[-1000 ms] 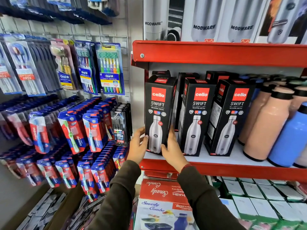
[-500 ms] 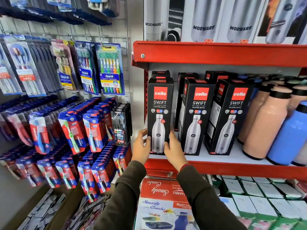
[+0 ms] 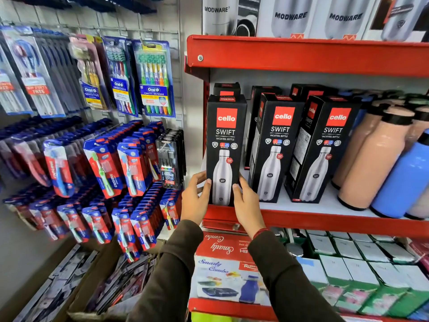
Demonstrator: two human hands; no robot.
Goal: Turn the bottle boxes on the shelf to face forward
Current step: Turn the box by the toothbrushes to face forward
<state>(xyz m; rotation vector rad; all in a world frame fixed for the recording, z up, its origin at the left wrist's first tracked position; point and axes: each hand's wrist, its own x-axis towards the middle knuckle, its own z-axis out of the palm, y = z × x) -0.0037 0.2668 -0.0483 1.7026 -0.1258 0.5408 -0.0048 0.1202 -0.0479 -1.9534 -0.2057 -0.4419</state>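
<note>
Three black Cello Swift bottle boxes stand in a front row on the red shelf [image 3: 301, 219]. The leftmost box [image 3: 225, 135] faces squarely forward. My left hand [image 3: 195, 198] grips its lower left edge and my right hand [image 3: 246, 204] grips its lower right edge. The middle box [image 3: 275, 145] and the right box [image 3: 325, 147] stand angled, showing their left side panels as well as their fronts. More black boxes stand behind them, mostly hidden.
Peach bottles [image 3: 371, 163] and a blue bottle [image 3: 404, 180] crowd the shelf's right end. Toothbrush packs [image 3: 130, 166] hang on the wall grid to the left. Modware boxes [image 3: 290, 17] sit on the shelf above, Smarty Combo boxes [image 3: 222, 270] below.
The leftmost box has turned from angled to facing straight forward between my hands. Both hands have stayed at its lower edges. The view has moved slightly closer.
</note>
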